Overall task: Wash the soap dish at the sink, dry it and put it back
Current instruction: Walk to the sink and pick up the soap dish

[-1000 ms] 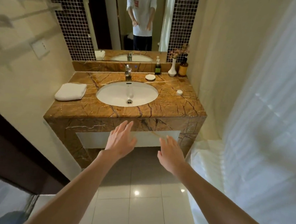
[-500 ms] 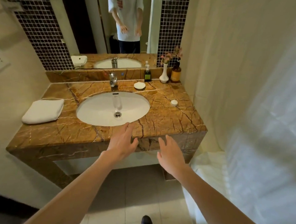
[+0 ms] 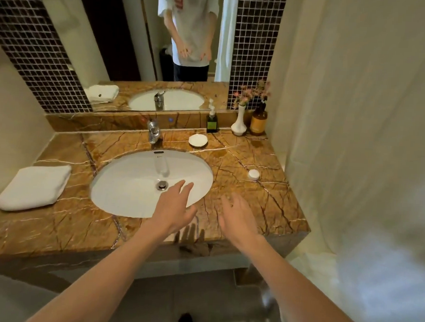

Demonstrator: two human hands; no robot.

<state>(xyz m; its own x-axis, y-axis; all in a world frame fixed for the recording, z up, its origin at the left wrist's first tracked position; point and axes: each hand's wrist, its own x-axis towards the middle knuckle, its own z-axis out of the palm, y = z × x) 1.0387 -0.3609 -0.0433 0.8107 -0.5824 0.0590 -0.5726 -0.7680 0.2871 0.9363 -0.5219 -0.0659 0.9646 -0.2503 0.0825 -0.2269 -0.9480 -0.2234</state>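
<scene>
A small white soap dish (image 3: 198,140) sits on the brown marble counter (image 3: 254,195), behind the oval white sink (image 3: 131,183) and right of the chrome tap (image 3: 154,132). A folded white towel (image 3: 34,187) lies on the counter's left side. My left hand (image 3: 173,208) hovers over the sink's front right rim, fingers spread, holding nothing. Just to its right, my right hand (image 3: 238,217) is above the counter's front edge, open and empty too. Both hands are well short of the dish.
Along the back ledge stand a green pump bottle (image 3: 212,121), a white vase with pink flowers (image 3: 239,120) and an amber bottle (image 3: 258,121). A small white round lid or jar (image 3: 253,174) rests right of the sink. A pale shower curtain (image 3: 356,119) hangs on the right.
I have stepped closer to the counter. Both hands have moved forward, from in front of the counter's face to over its front edge and the sink rim.
</scene>
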